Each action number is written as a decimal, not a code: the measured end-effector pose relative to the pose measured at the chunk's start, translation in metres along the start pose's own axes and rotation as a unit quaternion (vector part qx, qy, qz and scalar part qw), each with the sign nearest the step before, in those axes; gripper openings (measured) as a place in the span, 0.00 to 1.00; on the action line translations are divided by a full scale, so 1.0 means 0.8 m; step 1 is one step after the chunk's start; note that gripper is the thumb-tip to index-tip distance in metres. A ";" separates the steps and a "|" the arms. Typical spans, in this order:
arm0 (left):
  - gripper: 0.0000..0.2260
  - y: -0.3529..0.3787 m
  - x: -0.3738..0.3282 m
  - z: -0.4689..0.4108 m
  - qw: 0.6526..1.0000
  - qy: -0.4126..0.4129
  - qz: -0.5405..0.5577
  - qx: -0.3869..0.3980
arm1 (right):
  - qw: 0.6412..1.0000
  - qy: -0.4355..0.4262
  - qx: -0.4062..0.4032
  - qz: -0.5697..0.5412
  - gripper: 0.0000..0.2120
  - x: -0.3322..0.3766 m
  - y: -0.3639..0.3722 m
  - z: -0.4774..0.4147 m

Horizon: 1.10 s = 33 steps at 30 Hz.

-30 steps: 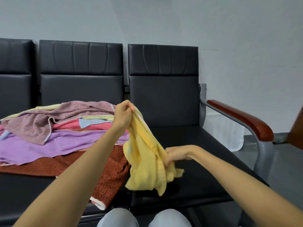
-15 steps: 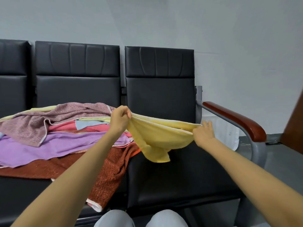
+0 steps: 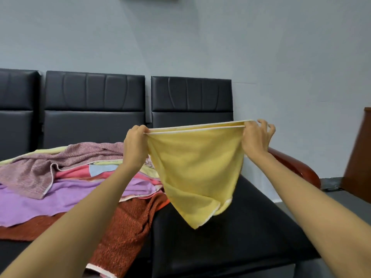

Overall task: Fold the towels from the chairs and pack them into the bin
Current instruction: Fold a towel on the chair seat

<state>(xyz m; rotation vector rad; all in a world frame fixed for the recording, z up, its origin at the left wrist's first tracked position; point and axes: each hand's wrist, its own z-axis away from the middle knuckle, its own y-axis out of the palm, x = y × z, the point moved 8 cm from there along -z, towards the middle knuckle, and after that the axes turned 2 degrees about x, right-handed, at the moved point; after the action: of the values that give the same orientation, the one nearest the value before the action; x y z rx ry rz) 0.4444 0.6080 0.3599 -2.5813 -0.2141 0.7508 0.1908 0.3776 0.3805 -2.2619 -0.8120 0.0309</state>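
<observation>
Pile of loose towels point(image 3: 66, 177) lies on the middle black padded chair point(image 3: 94, 101), unfolded and overlapping. On top is a mauve speckled terry towel point(image 3: 60, 157), rumpled. Under it is a coral-pink towel point(image 3: 72, 174) with a pale blue patch, then a smooth lilac towel point(image 3: 56, 199). At the bottom a rust-red nubby towel point(image 3: 128, 227) has one end draped over the seat's front edge, showing a white hem.

Left hand point(image 3: 135, 145) is raised above the pile's right end, fingers curled tight, pinching the top left corner of the yellow towel point(image 3: 196, 167).

The yellow towel is held in the air between both hands, in front of the right chair's backrest point(image 3: 190, 97) and above its seat point(image 3: 251, 227). Its top edge is pulled taut, doubled, with a white hem. The soft terry body sags to a point at the bottom, clear of the seat.

Right hand point(image 3: 255, 139) pinches the top right corner between thumb and forefinger; the other fingers are loosely curled and free.

A glossy reddish wooden armrest point(image 3: 297, 165) is behind the right forearm. The chair upholstery is smooth black leatherette. The wall point(image 3: 200, 47) is plain grey.
</observation>
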 end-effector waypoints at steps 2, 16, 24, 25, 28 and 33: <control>0.13 -0.010 -0.009 -0.012 1.000 -0.014 -0.014 -0.004 | 0.999 -0.012 0.044 0.004 0.13 0.008 -0.006 -0.013; 0.14 -0.036 -0.033 -0.002 0.998 -0.029 -0.061 0.020 | 0.997 -0.074 0.013 0.008 0.12 -0.005 -0.065 -0.005; 0.15 -0.061 -0.044 0.000 0.999 -0.037 -0.023 -0.006 | 0.998 -0.059 -0.016 -0.028 0.11 -0.002 -0.085 0.002; 0.15 -0.065 -0.043 0.002 0.999 -0.045 -0.011 -0.015 | 0.998 -0.056 -0.013 -0.029 0.12 -0.001 -0.085 0.003; 0.14 -0.068 -0.041 0.009 0.998 -0.056 -0.010 -0.012 | 0.997 -0.068 -0.016 -0.045 0.11 0.000 -0.089 0.006; 0.11 -0.075 -0.051 0.018 0.999 -0.047 0.009 -0.025 | 0.993 -0.078 -0.062 -0.058 0.11 -0.004 -0.103 0.016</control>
<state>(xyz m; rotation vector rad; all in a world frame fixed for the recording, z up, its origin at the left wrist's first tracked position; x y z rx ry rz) 0.4010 0.6557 0.3954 -2.6002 -0.2427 0.8858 0.1402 0.4287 0.4234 -2.3465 -1.0531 0.1078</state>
